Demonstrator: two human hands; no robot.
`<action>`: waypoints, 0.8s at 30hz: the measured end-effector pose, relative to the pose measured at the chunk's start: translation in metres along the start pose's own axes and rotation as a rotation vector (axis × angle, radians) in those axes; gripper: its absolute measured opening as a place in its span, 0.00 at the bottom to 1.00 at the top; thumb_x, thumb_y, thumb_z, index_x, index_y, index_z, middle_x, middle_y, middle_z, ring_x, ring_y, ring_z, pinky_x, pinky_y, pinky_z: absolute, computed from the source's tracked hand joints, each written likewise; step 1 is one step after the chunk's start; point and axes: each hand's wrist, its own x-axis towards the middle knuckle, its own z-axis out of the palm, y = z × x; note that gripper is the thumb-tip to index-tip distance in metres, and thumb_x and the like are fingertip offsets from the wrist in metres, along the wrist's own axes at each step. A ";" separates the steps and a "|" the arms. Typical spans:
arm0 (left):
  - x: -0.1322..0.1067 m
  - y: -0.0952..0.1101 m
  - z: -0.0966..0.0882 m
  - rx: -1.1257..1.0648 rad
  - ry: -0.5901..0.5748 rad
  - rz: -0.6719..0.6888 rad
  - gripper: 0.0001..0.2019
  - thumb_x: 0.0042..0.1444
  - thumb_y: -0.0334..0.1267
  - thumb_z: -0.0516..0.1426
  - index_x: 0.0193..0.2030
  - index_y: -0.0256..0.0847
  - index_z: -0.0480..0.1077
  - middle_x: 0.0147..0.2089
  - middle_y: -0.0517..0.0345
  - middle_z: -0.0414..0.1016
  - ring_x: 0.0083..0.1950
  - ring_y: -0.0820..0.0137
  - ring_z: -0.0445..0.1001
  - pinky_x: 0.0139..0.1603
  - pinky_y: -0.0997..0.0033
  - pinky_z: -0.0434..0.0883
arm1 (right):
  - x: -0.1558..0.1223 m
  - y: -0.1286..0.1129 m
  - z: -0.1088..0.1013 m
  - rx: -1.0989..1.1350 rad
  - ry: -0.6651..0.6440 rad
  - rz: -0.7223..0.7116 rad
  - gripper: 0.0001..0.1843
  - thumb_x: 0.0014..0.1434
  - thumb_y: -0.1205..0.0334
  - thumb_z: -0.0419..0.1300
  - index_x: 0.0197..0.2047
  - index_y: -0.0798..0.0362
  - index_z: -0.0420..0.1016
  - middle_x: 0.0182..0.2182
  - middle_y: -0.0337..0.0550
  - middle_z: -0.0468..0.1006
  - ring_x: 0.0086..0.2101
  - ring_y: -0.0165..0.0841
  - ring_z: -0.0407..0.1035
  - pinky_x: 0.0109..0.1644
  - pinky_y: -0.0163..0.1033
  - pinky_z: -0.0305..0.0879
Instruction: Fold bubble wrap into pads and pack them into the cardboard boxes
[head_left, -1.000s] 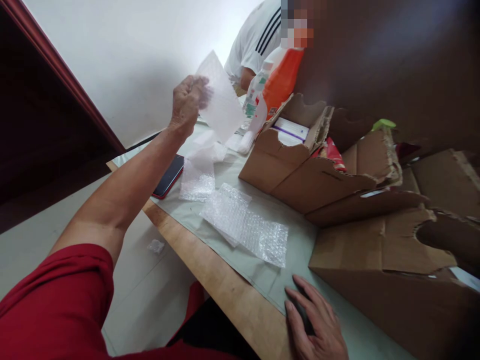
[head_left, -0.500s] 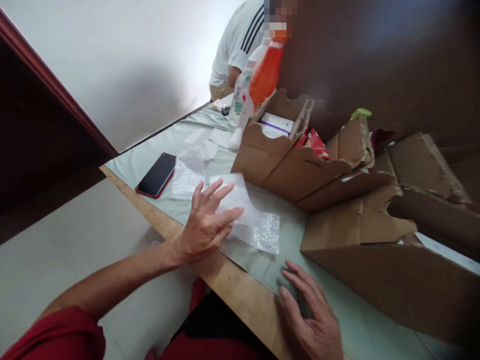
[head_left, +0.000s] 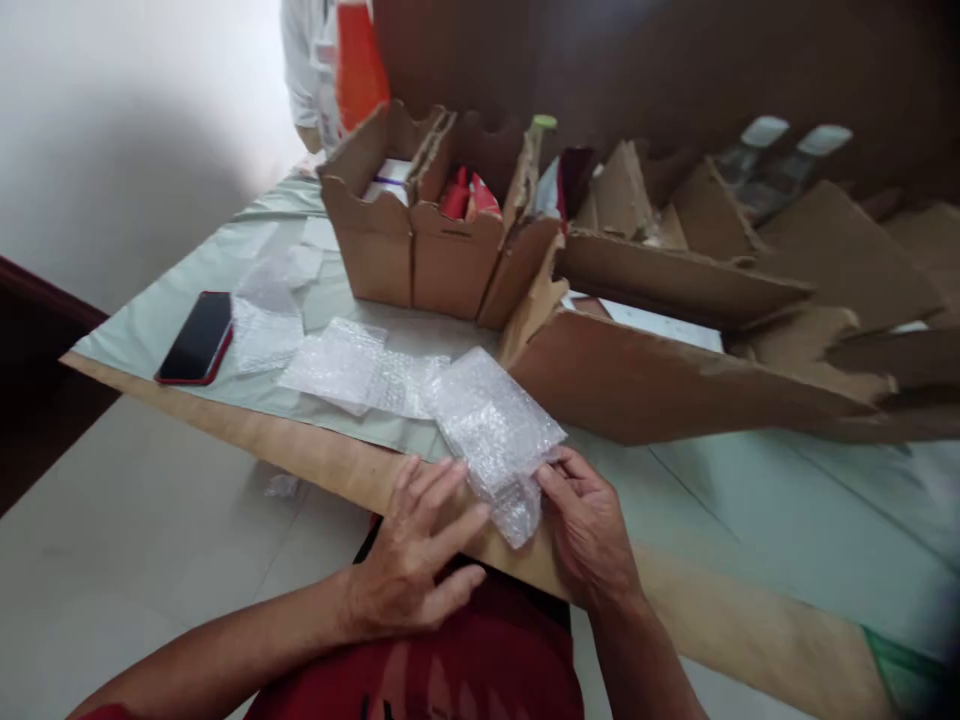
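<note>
Between thumb and fingers, my right hand point(head_left: 589, 520) pinches the near right corner of a clear bubble wrap bag point(head_left: 499, 420). The bag lies tilted over the table's front edge, its lower end crumpled and hanging a little past the cloth. My left hand point(head_left: 427, 545) is open beside the bag's left edge, fingers spread, fingertips close to it; whether they touch it I cannot tell. Left of the bag, more bubble wrap pieces point(head_left: 341, 365) lie flat and overlapping on the green tablecloth point(head_left: 390, 432). Another bubble wrap piece point(head_left: 266, 325) lies farther left.
A phone with a red case point(head_left: 196, 338) lies at the table's left. Cut cardboard boxes point(head_left: 457, 265) holding packets and white boxes line the back, with a larger cardboard box point(head_left: 660, 385) to the right. Behind stand an orange bottle point(head_left: 360, 65) and a person in white point(head_left: 298, 70).
My right hand has taken hold of a bubble wrap bag, now in front of me. My left hand has drawn back toward my body. The view has turned to the right.
</note>
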 end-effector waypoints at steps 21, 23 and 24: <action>0.054 -0.076 -0.032 0.433 -0.038 -0.262 0.20 0.62 0.41 0.61 0.61 0.44 0.72 0.71 0.41 0.66 0.74 0.43 0.60 0.73 0.33 0.57 | -0.040 -0.022 -0.167 -0.533 0.733 0.153 0.24 0.52 0.45 0.65 0.47 0.50 0.82 0.33 0.48 0.82 0.30 0.42 0.74 0.32 0.46 0.72; 0.055 -0.092 -0.034 0.510 -0.159 -0.273 0.16 0.65 0.40 0.56 0.58 0.43 0.74 0.67 0.42 0.71 0.72 0.44 0.64 0.72 0.31 0.57 | -0.039 -0.018 -0.168 -0.647 0.698 0.124 0.31 0.54 0.41 0.64 0.55 0.51 0.80 0.36 0.51 0.83 0.35 0.46 0.76 0.39 0.50 0.74; 0.056 -0.102 -0.038 0.522 -0.185 -0.280 0.14 0.67 0.38 0.54 0.56 0.43 0.76 0.64 0.43 0.74 0.70 0.46 0.67 0.71 0.33 0.59 | -0.039 -0.016 -0.168 -0.704 0.670 0.105 0.33 0.53 0.40 0.65 0.56 0.51 0.80 0.40 0.52 0.83 0.39 0.48 0.77 0.44 0.52 0.74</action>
